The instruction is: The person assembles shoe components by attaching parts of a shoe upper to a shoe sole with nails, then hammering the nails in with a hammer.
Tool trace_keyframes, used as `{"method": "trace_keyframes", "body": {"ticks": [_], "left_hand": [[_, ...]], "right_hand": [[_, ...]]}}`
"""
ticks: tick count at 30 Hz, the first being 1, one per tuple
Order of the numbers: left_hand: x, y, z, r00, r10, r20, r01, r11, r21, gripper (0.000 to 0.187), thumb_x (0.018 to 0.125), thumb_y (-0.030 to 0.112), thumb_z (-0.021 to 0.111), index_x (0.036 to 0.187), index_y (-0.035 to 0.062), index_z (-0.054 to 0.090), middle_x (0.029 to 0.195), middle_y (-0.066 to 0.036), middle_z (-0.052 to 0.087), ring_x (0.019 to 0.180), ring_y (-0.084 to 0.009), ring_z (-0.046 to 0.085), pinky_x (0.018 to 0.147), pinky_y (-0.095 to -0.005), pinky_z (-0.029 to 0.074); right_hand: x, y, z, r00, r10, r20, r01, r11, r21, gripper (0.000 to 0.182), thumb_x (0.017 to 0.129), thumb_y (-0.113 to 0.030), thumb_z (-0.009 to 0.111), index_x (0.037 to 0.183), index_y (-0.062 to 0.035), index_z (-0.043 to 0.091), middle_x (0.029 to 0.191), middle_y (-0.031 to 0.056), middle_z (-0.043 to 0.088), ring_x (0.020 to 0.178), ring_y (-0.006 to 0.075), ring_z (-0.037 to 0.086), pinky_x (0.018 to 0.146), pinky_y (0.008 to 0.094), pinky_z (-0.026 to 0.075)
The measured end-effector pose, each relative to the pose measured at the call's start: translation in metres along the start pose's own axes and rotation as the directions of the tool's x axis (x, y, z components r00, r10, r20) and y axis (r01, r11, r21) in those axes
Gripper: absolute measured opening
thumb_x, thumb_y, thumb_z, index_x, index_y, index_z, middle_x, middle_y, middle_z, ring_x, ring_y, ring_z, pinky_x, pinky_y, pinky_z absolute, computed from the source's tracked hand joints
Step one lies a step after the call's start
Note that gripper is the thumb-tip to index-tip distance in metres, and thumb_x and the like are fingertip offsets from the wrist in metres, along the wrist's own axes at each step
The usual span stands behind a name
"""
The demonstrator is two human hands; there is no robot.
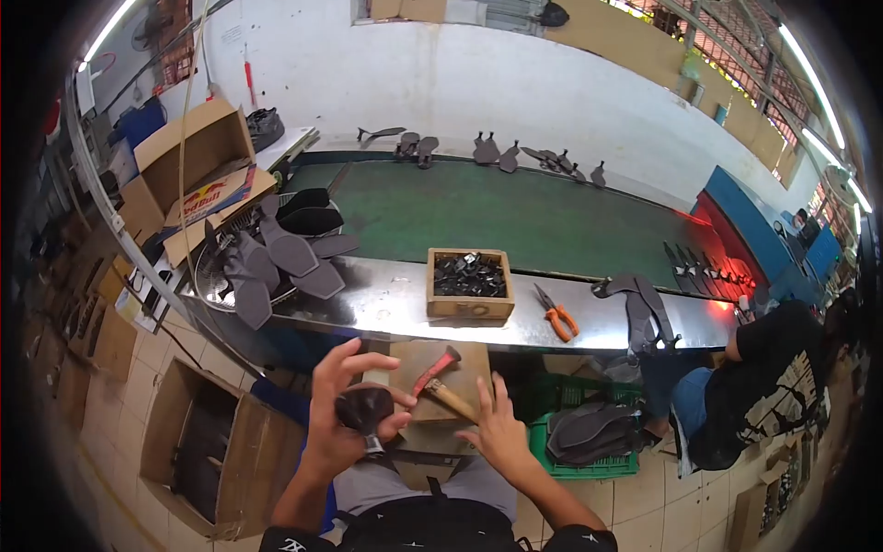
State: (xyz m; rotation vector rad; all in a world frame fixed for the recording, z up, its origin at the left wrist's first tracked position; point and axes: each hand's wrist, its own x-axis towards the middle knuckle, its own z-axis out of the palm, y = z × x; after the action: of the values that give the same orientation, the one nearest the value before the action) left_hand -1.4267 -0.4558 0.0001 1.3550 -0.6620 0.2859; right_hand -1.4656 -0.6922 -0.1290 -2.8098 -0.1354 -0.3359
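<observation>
In my left hand [329, 423] is a dark shoe part [364, 407] with a shiny bit at its lower end. The fingers curl around it, and its exact kind is unclear. A hammer [451, 397] with a red head and a wooden handle lies on the wooden work block [405, 354] in front of me. My right hand [504, 440] has its fingers stretched apart, with thumb and forefinger on either side of the handle's end.
On the metal bench edge [382, 293] stand a wooden box [471, 310] of small black pieces and orange-handled pliers [558, 317]. Grey soles [287, 248] pile up at left. Beyond is a green conveyor belt [515, 207]. A green crate [589, 467] and a co-worker [763, 386] are at right.
</observation>
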Motion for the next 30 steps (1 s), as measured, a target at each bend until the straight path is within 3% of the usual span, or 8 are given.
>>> {"method": "trace_keyframes", "body": {"ticks": [3, 7, 8, 10, 12, 15, 22, 30], "left_hand": [[0.001, -0.015, -0.001, 0.992, -0.119, -0.047, 0.110, 0.981, -0.161, 0.065, 0.088, 0.006, 0.072, 0.139, 0.0097, 0.031, 0.123, -0.020, 0.052, 0.077, -0.0240, 0.069, 0.056, -0.0341, 0.062], [0.019, -0.080, 0.030, 0.894, -0.447, 0.022, 0.434, 0.855, -0.284, 0.022, 0.096, 0.017, 0.068, 0.114, 0.0096, 0.059, 0.073, -0.003, 0.064, 0.069, -0.0125, 0.066, 0.052, -0.0249, 0.051], [0.021, -0.116, 0.034, 0.871, -0.491, 0.024, 0.488, 0.858, -0.164, 0.028, 0.095, 0.020, 0.069, 0.118, 0.0085, 0.060, 0.093, -0.012, 0.067, 0.086, -0.0215, 0.068, 0.071, -0.0295, 0.055], [0.033, -0.176, 0.038, 0.996, -0.069, 0.056, 0.036, 0.887, 0.461, 0.043, 0.090, 0.028, 0.073, 0.123, 0.0042, 0.059, 0.116, -0.021, 0.061, 0.112, -0.0320, 0.060, 0.096, -0.0372, 0.048], [0.038, -0.192, 0.043, 0.987, -0.158, -0.016, 0.130, 0.740, 0.660, 0.058, 0.085, 0.036, 0.076, 0.125, -0.0008, 0.057, 0.131, -0.023, 0.052, 0.128, -0.0363, 0.048, 0.109, -0.0435, 0.037], [0.088, -0.194, 0.047, 0.982, -0.182, 0.045, 0.121, 0.801, 0.586, 0.046, 0.086, 0.031, 0.074, 0.118, 0.0002, 0.063, 0.122, -0.018, 0.060, 0.118, -0.0354, 0.056, 0.099, -0.0421, 0.047], [0.191, -0.287, 0.057, 0.947, -0.129, 0.294, -0.237, 0.335, 0.912, 0.014, 0.083, 0.020, 0.069, 0.089, 0.0074, 0.072, 0.093, -0.010, 0.068, 0.094, -0.0326, 0.063, 0.080, -0.0444, 0.053], [0.193, -0.268, 0.060, 0.911, -0.052, 0.409, -0.357, 0.396, 0.846, 0.009, 0.082, 0.014, 0.069, 0.085, 0.0060, 0.072, 0.086, -0.010, 0.068, 0.077, -0.0298, 0.067, 0.069, -0.0415, 0.054]], "right_hand": [[-0.044, 0.027, 0.007, 0.992, 0.120, 0.036, -0.122, 0.991, 0.057, 0.061, 0.076, -0.020, 0.080, 0.130, -0.0108, 0.054, 0.103, 0.0146, 0.069, 0.078, 0.0335, 0.069, 0.064, 0.0441, 0.055], [-0.088, 0.038, -0.004, 0.945, 0.288, -0.156, -0.219, 0.910, 0.353, 0.032, 0.078, -0.009, 0.073, 0.107, -0.0048, 0.063, 0.077, 0.0139, 0.067, 0.063, 0.0261, 0.067, 0.058, 0.0378, 0.053], [-0.099, 0.037, -0.008, 0.914, 0.381, -0.142, -0.287, 0.852, 0.438, 0.027, 0.078, -0.008, 0.073, 0.103, -0.0035, 0.064, 0.076, 0.0137, 0.066, 0.063, 0.0240, 0.067, 0.058, 0.0362, 0.052], [-0.125, 0.035, -0.016, 0.856, 0.496, -0.148, -0.353, 0.769, 0.532, 0.019, 0.081, -0.008, 0.073, 0.096, -0.0014, 0.066, 0.075, 0.0122, 0.065, 0.063, 0.0193, 0.066, 0.058, 0.0330, 0.051], [-0.141, 0.034, -0.025, 0.809, 0.546, -0.219, -0.351, 0.747, 0.565, 0.014, 0.084, -0.009, 0.074, 0.093, 0.0001, 0.067, 0.073, 0.0095, 0.066, 0.063, 0.0143, 0.064, 0.061, 0.0297, 0.050], [-0.143, 0.026, -0.038, 0.695, 0.716, 0.075, -0.360, 0.256, 0.897, 0.014, 0.090, -0.010, 0.068, 0.100, -0.0022, 0.061, 0.062, 0.0005, 0.055, 0.048, 0.0072, 0.051, 0.045, 0.0250, 0.039], [-0.139, 0.062, -0.009, 0.693, 0.720, -0.035, -0.343, 0.372, 0.862, 0.016, 0.095, -0.016, 0.068, 0.095, -0.0007, 0.066, 0.064, -0.0032, 0.053, 0.050, 0.0035, 0.044, 0.047, 0.0236, 0.035], [-0.107, 0.053, -0.022, 0.711, 0.702, -0.048, -0.326, 0.390, 0.861, 0.019, 0.092, -0.016, 0.071, 0.094, 0.0026, 0.073, 0.072, 0.0010, 0.068, 0.065, 0.0040, 0.057, 0.058, 0.0234, 0.044]]}}
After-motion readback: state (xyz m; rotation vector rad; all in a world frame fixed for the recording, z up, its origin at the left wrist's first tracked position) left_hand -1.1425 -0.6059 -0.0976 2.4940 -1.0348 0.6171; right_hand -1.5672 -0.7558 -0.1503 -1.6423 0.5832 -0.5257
